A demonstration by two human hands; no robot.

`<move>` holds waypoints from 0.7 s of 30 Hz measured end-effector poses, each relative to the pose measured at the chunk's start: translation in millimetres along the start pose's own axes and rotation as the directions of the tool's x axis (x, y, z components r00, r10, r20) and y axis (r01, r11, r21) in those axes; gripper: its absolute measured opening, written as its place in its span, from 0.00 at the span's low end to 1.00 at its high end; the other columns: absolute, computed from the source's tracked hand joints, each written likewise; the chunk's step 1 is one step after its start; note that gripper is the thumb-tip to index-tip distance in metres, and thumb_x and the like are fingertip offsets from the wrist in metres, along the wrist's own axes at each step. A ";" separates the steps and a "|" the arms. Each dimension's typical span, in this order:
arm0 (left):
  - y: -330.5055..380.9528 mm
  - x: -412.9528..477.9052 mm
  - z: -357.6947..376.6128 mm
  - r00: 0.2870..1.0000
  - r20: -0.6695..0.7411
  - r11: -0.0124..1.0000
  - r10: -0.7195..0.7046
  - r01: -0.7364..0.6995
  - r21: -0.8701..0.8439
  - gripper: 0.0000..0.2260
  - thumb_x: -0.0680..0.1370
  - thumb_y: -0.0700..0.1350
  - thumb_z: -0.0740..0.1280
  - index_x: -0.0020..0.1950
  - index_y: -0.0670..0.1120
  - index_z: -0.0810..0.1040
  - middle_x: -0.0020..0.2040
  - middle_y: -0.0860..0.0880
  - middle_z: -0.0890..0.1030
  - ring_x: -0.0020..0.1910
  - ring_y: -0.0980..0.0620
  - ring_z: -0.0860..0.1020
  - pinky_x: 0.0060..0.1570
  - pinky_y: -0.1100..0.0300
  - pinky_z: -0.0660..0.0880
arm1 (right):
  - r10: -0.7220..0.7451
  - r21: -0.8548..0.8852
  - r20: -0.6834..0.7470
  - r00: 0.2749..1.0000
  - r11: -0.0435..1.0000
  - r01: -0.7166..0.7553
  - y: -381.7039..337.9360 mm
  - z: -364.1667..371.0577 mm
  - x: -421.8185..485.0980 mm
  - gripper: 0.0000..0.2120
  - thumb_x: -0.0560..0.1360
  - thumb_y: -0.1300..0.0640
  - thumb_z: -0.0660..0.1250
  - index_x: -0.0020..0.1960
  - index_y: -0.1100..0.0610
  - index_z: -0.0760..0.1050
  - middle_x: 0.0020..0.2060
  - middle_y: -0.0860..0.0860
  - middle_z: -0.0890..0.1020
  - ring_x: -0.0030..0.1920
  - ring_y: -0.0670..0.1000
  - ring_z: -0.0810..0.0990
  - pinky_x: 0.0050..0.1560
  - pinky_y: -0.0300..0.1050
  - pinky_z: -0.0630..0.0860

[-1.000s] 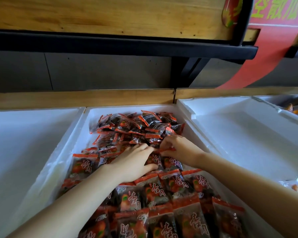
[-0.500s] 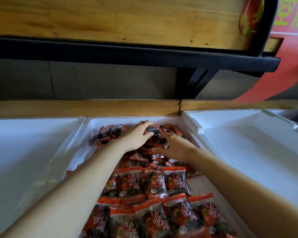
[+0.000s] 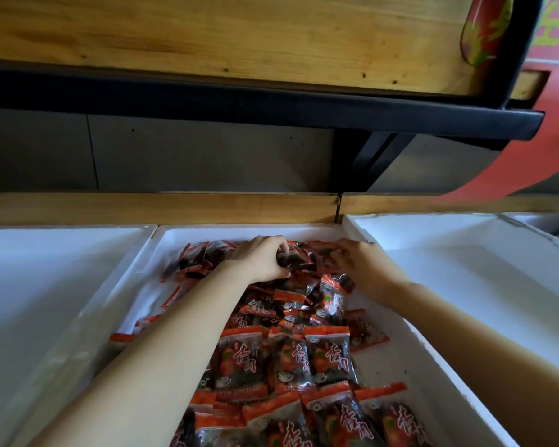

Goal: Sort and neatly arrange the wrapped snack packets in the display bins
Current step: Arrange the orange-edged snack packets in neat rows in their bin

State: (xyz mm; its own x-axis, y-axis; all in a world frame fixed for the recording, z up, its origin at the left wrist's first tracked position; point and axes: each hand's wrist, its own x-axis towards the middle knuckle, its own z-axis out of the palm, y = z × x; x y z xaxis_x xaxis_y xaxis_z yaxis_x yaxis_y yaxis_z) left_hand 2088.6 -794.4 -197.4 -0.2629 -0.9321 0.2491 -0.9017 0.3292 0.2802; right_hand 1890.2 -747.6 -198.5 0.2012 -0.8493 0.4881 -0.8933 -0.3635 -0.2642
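1. White foam walls the middle bin (image 3: 239,230), where the snack packets (image 3: 326,356) lie; flat, overlapping rows fill the near end, and a loose heap (image 3: 204,258) sits against the far wall; both hands are at that heap.
2. Fingers of the left hand (image 3: 259,261) are curled round a clutch of dark packets; the wrappers look slick, so too full a bunch could shed one or two on the lift; those would likely land on the tidy rows.
3. By the far right corner the right hand (image 3: 360,269) lies on the heap, fingers bent onto the wrappers; whether it pinches one I cannot tell; a push there could shove packets up the wall or over the rim into the right bin (image 3: 465,285).
4. Both forearms cross above the arranged rows; drawn back low, they could, I judge, sweep the top packets askew and undo the order.
5. Near the middle a few tilted packets (image 3: 331,298) stand on edge; pulling from the heap could tip them onto the rows; the left bin (image 3: 46,285) looks less at risk, lying apart from both hands.
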 end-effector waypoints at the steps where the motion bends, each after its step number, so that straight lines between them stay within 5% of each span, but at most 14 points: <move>1: 0.7 -0.7 -0.6 1.000 -0.010 1.000 0.009 -0.009 -0.002 0.16 0.72 0.50 0.73 0.58 0.53 0.74 0.58 0.50 0.79 0.54 0.48 0.76 0.45 0.55 0.71 | 0.025 0.015 -0.022 0.999 1.000 -0.025 1.9 -2.8 -0.7 0.13 0.81 0.55 0.56 0.60 0.59 0.75 0.47 0.58 0.82 0.44 0.58 0.79 0.43 0.47 0.74; 4: -0.3 -8.2 -4.1 1.000 0.001 0.993 -0.009 0.009 -0.114 0.18 0.74 0.51 0.72 0.62 0.52 0.72 0.58 0.48 0.79 0.51 0.47 0.79 0.50 0.50 0.77 | 0.072 0.064 -0.095 0.993 0.996 -0.066 0.6 -10.8 -3.5 0.12 0.81 0.56 0.57 0.57 0.59 0.76 0.47 0.58 0.82 0.44 0.57 0.79 0.44 0.47 0.75; 7: 1.8 -25.7 -14.0 0.994 -0.060 0.891 -0.088 0.051 -0.451 0.17 0.78 0.51 0.68 0.65 0.51 0.71 0.55 0.47 0.80 0.50 0.46 0.79 0.48 0.54 0.74 | 0.129 0.204 -0.151 0.980 0.974 -0.097 -10.4 -17.8 -3.3 0.06 0.80 0.58 0.58 0.51 0.56 0.74 0.42 0.53 0.80 0.35 0.49 0.76 0.33 0.34 0.70; 10: 7.2 -53.5 -26.6 0.977 0.005 0.474 -0.214 0.108 -0.874 0.08 0.81 0.48 0.65 0.59 0.49 0.75 0.53 0.44 0.81 0.49 0.45 0.80 0.58 0.51 0.75 | 0.202 0.398 -0.142 0.969 0.908 -0.131 -34.4 -27.5 -1.5 0.10 0.80 0.57 0.57 0.51 0.60 0.75 0.45 0.58 0.82 0.41 0.55 0.81 0.44 0.47 0.79; 12: 12.6 -75.9 -34.1 0.976 0.104 0.199 -0.190 0.142 -0.970 0.07 0.82 0.43 0.60 0.57 0.44 0.75 0.54 0.38 0.81 0.49 0.43 0.81 0.55 0.49 0.79 | 0.188 0.600 -0.036 0.981 0.789 -0.129 -54.4 -34.7 -4.6 0.10 0.81 0.57 0.57 0.52 0.61 0.75 0.47 0.59 0.82 0.44 0.56 0.83 0.45 0.52 0.81; 14: 17.1 -95.3 -39.7 0.970 0.157 0.039 -0.184 0.166 -0.985 0.12 0.83 0.42 0.57 0.61 0.37 0.75 0.55 0.35 0.81 0.50 0.41 0.82 0.50 0.50 0.82 | 0.103 0.718 0.107 0.989 0.680 -0.149 -74.3 -39.9 -10.7 0.10 0.81 0.57 0.58 0.55 0.62 0.75 0.47 0.58 0.82 0.44 0.53 0.83 0.42 0.46 0.82; 15: 20.1 -105.1 -43.9 0.969 0.164 -0.011 -0.185 0.165 -0.986 0.15 0.83 0.44 0.57 0.63 0.36 0.74 0.56 0.36 0.81 0.52 0.42 0.82 0.47 0.51 0.82 | 0.051 0.689 0.144 0.988 0.712 -0.137 -82.1 -41.0 -13.1 0.10 0.80 0.57 0.59 0.55 0.61 0.75 0.47 0.56 0.82 0.44 0.53 0.83 0.43 0.46 0.82; 18: 28.1 -132.2 -57.1 0.974 0.148 -0.045 -0.171 0.142 -0.989 0.17 0.81 0.51 0.61 0.62 0.40 0.75 0.55 0.39 0.83 0.50 0.45 0.84 0.45 0.53 0.82 | -0.024 0.626 0.160 0.987 0.775 -0.082 -102.0 -43.2 -20.7 0.08 0.78 0.58 0.63 0.53 0.62 0.76 0.42 0.53 0.82 0.43 0.53 0.83 0.45 0.47 0.82; 21: 24.2 -148.4 -56.3 0.978 0.067 0.171 -0.199 0.102 -0.980 0.13 0.79 0.46 0.67 0.61 0.41 0.76 0.52 0.43 0.84 0.48 0.48 0.83 0.50 0.54 0.81 | -0.084 0.716 0.167 0.982 0.695 -0.062 -117.8 -43.5 -28.2 0.05 0.76 0.59 0.66 0.48 0.61 0.77 0.36 0.52 0.81 0.36 0.48 0.81 0.42 0.40 0.81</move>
State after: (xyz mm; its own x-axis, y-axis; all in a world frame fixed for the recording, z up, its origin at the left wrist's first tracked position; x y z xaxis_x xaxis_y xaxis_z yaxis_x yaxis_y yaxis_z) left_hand 2125.1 -639.6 -175.4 -0.1004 -0.9869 0.1260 0.1556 0.1095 0.9817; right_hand 1972.3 -664.2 -144.9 0.3399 -0.8677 0.3628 -0.3462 -0.4741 -0.8096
